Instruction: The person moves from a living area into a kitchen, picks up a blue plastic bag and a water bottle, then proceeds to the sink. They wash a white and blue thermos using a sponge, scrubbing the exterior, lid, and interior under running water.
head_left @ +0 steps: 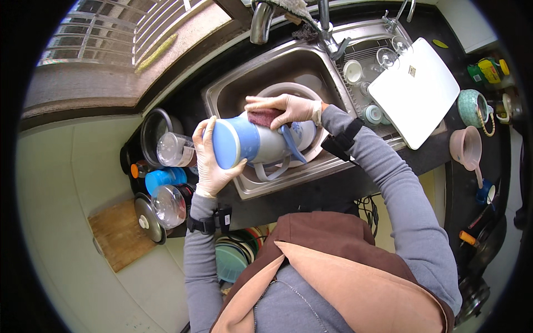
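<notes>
Tilted on its side over the sink is a blue and white vacuum jug (270, 143) with a handle and a blue floral print. My left hand (214, 160), in a thin pale glove, is shut on the jug around its blue base. A dark red scrubbing pad (263, 117) is pressed to the jug's upper side by my gloved right hand (287, 109). Under the jug a round pale basin (287, 88) sits in the stainless steel sink (233, 85); the jug hides much of it.
A chrome faucet (261, 25) hangs over the sink's back edge. To the right, a white board (416, 93) leans over a drying rack (354, 54) with wine glasses (387, 58) and cups. Plastic jars (170, 150), a dark pot (152, 133) and a pan lid (145, 218) crowd the left.
</notes>
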### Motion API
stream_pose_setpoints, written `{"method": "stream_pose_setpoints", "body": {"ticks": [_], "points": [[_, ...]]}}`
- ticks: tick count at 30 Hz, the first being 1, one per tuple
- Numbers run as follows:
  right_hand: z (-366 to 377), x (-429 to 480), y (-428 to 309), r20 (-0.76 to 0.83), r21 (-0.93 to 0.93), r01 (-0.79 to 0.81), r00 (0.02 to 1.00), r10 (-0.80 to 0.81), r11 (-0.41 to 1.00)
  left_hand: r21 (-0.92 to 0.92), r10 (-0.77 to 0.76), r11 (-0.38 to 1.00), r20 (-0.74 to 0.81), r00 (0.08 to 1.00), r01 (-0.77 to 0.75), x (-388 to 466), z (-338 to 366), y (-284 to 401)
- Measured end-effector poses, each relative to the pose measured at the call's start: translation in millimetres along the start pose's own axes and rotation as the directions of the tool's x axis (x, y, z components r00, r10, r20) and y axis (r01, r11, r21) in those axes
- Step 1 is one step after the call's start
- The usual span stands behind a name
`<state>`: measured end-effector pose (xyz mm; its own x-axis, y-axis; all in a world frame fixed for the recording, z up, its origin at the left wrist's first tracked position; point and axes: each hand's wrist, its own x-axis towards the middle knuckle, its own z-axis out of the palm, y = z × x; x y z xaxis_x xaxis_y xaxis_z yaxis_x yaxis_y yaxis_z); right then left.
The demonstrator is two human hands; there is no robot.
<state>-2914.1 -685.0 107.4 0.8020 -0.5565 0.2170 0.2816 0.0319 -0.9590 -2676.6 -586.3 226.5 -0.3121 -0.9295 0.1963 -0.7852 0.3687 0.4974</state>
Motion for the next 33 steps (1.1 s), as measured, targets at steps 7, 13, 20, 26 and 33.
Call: {"method": "stream_pose_setpoints", "body": {"ticks": [7,13,20,26,33], "points": [[-1,-20,18,-0.533,0.033,-0.37,0.779,0.33,0.928,-0.002,-0.049,0.999,-0.047,0.998,0.049,12,8,11],[-3,-35,-30,-0.58,-0.284,-0.186,0.814,-0.014,0.941,0.065,-0.017,0.998,-0.112,0.994,0.024,18,22,26],[18,-39,-64,-0.1,-0.968,-0.072,0.989,-0.105,0.242,0.12,-0.015,0.992,-0.132,0.991,0.031,27,25,19],[31,-40,-53,-0.023,-0.967,0.001,0.996,-0.092,0.254,0.101,-0.043,0.993,-0.122,0.992,0.055,22,25,19],[-7,-26,-19,-0.405,-0.629,-0.229,0.912,-0.062,0.743,0.06,-0.064,0.996,-0.105,0.992,0.071,26,23,19]]}}
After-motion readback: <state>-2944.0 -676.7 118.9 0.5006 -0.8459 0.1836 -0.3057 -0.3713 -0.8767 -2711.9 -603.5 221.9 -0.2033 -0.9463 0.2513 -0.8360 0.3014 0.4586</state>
